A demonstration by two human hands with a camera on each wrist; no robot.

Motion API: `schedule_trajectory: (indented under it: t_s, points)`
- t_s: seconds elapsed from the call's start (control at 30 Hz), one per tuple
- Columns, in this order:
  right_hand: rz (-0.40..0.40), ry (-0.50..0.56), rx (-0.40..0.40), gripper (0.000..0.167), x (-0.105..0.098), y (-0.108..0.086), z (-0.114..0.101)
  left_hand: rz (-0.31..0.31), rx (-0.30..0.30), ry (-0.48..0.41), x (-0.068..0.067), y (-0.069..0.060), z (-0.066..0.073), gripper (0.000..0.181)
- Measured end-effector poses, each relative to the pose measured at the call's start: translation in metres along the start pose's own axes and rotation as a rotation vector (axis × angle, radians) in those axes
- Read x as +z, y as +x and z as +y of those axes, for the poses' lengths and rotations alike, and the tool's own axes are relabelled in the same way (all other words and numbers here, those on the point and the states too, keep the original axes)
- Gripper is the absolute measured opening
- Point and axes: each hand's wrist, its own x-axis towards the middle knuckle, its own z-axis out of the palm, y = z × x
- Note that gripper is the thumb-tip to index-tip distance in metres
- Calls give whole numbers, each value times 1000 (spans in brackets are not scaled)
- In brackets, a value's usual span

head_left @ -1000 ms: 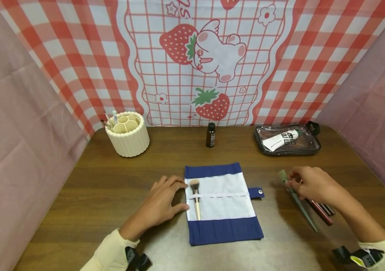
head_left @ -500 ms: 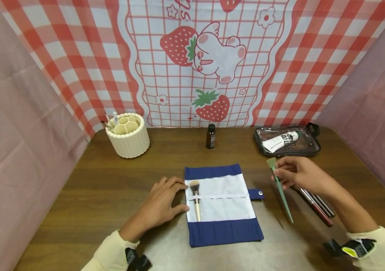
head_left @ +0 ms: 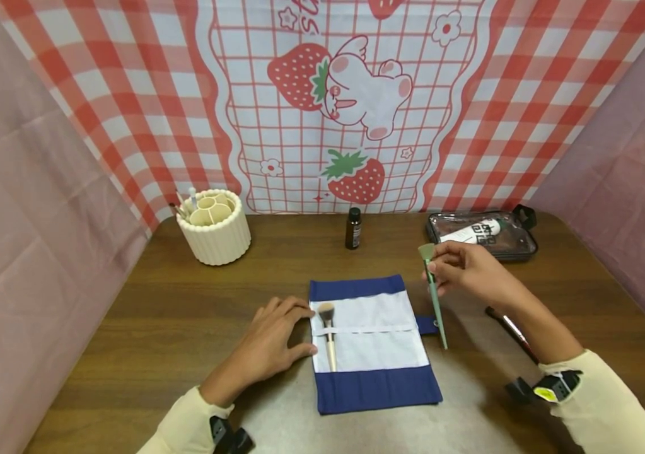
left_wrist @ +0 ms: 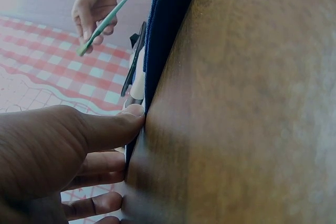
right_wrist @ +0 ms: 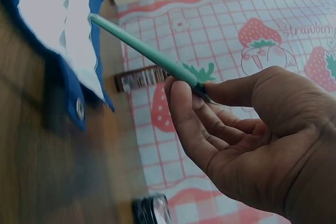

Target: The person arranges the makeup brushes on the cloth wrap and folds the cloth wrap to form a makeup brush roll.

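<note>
A blue and white fabric brush roll (head_left: 376, 388) lies unfolded on the table, its snap tab pointing right. Under its white elastic band sits a makeup brush (head_left: 330, 353) with a pale handle, near the left side. My left hand (head_left: 268, 340) rests at the roll's left edge, thumb and fingertips touching it, fingers relaxed. Between thumb and fingers, my right hand (head_left: 470, 271) pinches a green makeup brush (head_left: 434, 302) above the table, just right of the roll. The bristles point up and away, the handle end hangs toward the snap tab.
A dark red-handled brush (head_left: 512, 334) lies partly hidden beneath the right forearm. Behind stand a cream divided holder (head_left: 217, 236) with a few thin tools, a small dark bottle (head_left: 353, 228), and a clear pouch (head_left: 517, 243) with a white tube (head_left: 475, 232).
The right hand has lifted the green brush off the spot by the other brushes and carried it left and away from me, toward the roll. The left hand stays in place.
</note>
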Motion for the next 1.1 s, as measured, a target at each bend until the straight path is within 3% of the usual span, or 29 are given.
schedule_trajectory:
  t_s: [0.43,1.1]
  points:
    - [-12,133,-62,28,32,40,-5,6,-2,3,-2,0,1,57]
    - [-11,267,-54,35,79,79,-16,-2,-4,2,-2,0,1,57]
